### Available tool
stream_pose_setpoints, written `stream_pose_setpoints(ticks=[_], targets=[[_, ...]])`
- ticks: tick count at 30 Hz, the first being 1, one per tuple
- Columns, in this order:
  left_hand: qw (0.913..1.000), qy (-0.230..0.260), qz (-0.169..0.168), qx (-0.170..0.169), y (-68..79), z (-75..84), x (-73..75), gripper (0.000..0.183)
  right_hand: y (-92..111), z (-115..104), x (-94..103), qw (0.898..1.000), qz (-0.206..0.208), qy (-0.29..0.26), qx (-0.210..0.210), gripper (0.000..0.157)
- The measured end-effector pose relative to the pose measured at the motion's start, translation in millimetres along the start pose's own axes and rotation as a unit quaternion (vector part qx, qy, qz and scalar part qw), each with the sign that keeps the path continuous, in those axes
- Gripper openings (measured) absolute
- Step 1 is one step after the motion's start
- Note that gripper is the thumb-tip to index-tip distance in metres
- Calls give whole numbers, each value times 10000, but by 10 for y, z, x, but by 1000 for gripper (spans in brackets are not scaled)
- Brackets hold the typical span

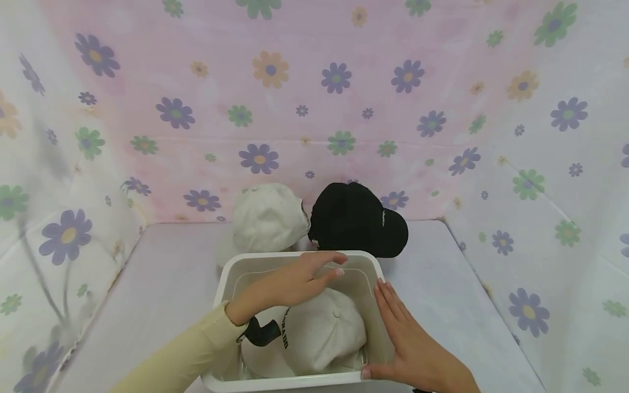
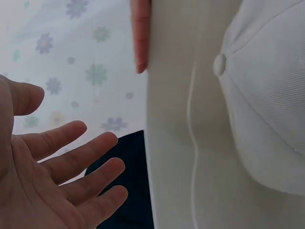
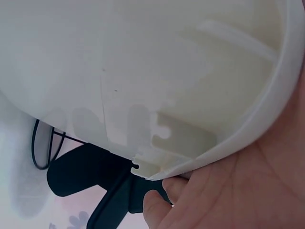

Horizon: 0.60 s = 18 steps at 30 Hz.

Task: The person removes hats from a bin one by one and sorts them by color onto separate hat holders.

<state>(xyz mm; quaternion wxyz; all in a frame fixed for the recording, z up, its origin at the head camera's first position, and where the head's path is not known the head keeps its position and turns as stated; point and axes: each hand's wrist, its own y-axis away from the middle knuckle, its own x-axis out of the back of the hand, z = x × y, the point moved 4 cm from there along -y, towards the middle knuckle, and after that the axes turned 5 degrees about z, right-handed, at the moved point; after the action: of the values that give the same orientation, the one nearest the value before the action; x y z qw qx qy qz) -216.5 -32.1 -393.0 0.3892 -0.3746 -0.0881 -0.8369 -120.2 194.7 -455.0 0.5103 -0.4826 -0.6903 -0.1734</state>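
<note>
A white plastic bin (image 1: 285, 383) stands in front of me with a white baseball cap (image 1: 326, 330) inside, its crown up and dark lettering above the brim. My left hand (image 1: 295, 281) is held over the far part of the bin, above the cap, with loosely spread fingers and nothing in them. In the left wrist view the left palm (image 2: 52, 176) shows bare, fingers apart. My right hand (image 1: 417, 349) rests along the bin's right side, fingers straight on the outer wall and thumb at the near corner. The right wrist view shows its palm against the rim (image 3: 267, 124).
Behind the bin, another white cap (image 1: 267, 218) stands on the left and a black cap (image 1: 346, 218) on the right, side by side. The table (image 1: 152, 284) has a pale cover. Flower-patterned cloth (image 1: 304, 125) encloses the back and both sides.
</note>
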Motion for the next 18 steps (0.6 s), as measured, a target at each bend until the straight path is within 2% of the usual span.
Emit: stream_pose_setpoints(ticks=[9,18], targets=[[9956,-621,-475,-510,-165,-88,-335,44,7,-8,-8,9998,95,24,157,128],[9835,-1384,-959,-668,-173,-244,-645,46,0,-15,2,9987,276,251,342,128]])
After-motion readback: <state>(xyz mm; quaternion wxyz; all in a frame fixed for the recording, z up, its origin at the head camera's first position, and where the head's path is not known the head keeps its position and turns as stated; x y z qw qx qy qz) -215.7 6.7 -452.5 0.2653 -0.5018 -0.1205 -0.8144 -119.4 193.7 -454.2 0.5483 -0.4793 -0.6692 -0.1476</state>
